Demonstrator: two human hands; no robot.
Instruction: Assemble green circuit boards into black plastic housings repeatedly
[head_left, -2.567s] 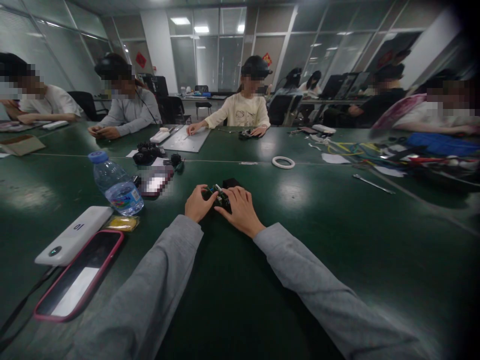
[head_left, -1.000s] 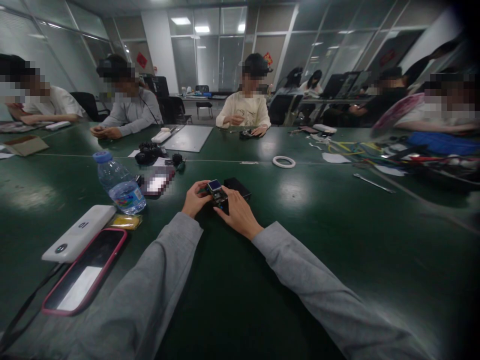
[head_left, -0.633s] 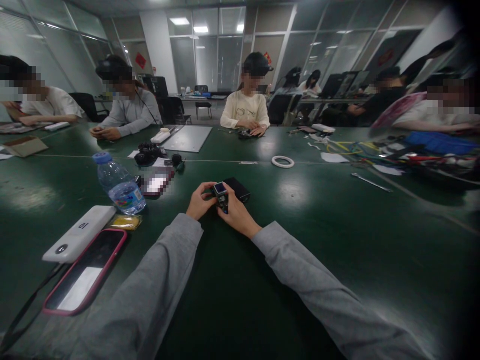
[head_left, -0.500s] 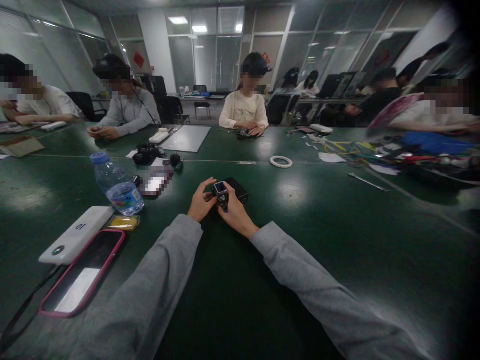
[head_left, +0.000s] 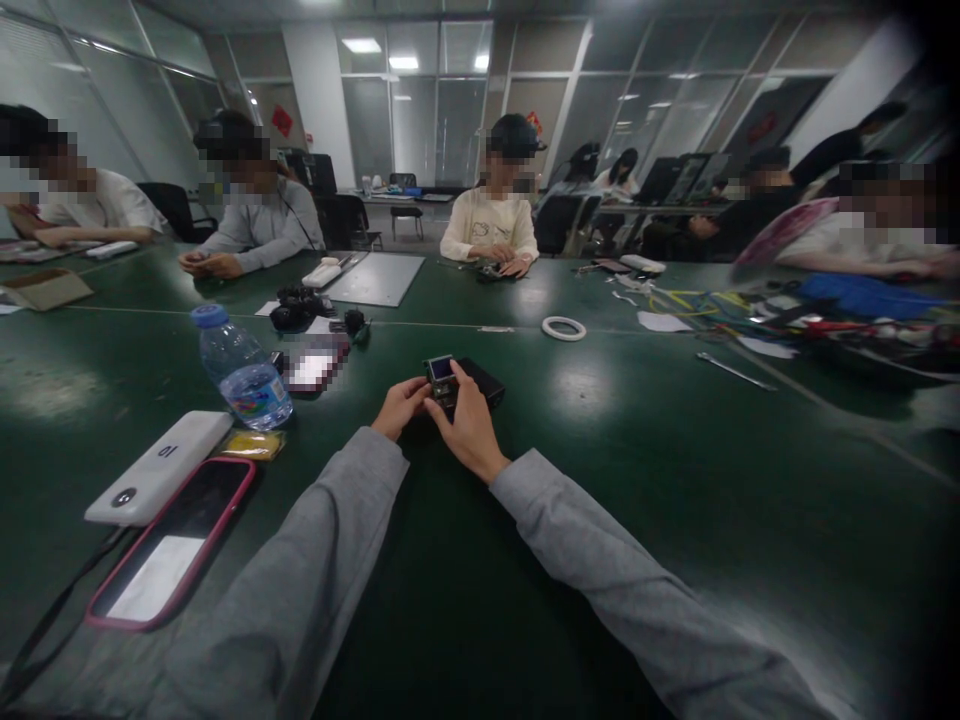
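A small dark device with a little screen (head_left: pixel 441 369) is held between my two hands over the green table (head_left: pixel 600 480). My left hand (head_left: pixel 401 407) pinches its left side with fingers together. On the right side, my right hand (head_left: pixel 469 425) grips it, fingertips at the screen's right edge and thumb near its lower part. Just behind the device lies a flat black box (head_left: pixel 486 382), partly hidden by my right hand. The underside of the device is out of sight.
To the left stand a water bottle (head_left: pixel 247 378), a white power bank (head_left: pixel 161 468), a pink-edged phone (head_left: pixel 176 540) and a yellow packet (head_left: pixel 255 445). Farther off are a tape roll (head_left: pixel 563 328), a metal tool (head_left: pixel 735 371) and tangled cables (head_left: pixel 750 305). People sit around the table.
The fingers of my left hand, raised and spread before, have come down and closed at the device's side. The device's screen is tilted differently, and my right fingers have shifted off its lower corner.
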